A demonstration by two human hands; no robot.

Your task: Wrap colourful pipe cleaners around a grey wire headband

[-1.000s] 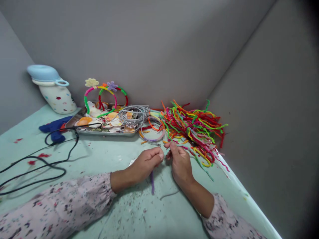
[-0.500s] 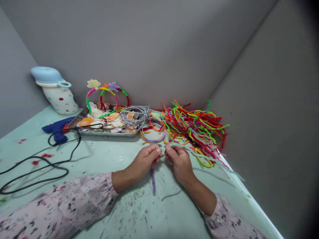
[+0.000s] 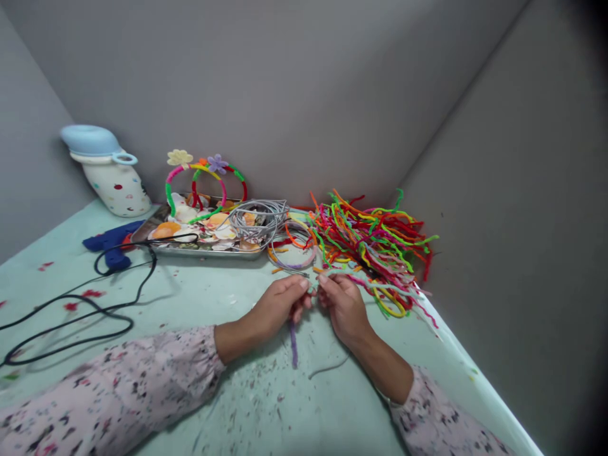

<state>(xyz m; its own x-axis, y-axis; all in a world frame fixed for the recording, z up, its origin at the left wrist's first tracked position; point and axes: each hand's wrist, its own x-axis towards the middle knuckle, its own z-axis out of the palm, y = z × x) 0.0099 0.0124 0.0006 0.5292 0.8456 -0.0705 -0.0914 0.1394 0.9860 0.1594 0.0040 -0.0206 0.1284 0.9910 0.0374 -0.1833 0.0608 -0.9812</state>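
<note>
Head view: two hands meet fingertip to fingertip over the table.
The left hand (image 3: 280,305) pinches a purple pipe cleaner (image 3: 293,345) that hangs below its fingers. The right hand (image 3: 345,305) pinches a pale strand (image 3: 380,286) trailing rightward. The pipe-cleaner pile (image 3: 375,240) lies just beyond the fingertips.

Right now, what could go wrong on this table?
The right hand sits beside the tangled pipe cleaner pile, so a pull might drag strands off the table edge. The purple pipe cleaner pinched in the left hand could slip. The black cord may snag a sleeve.
</note>
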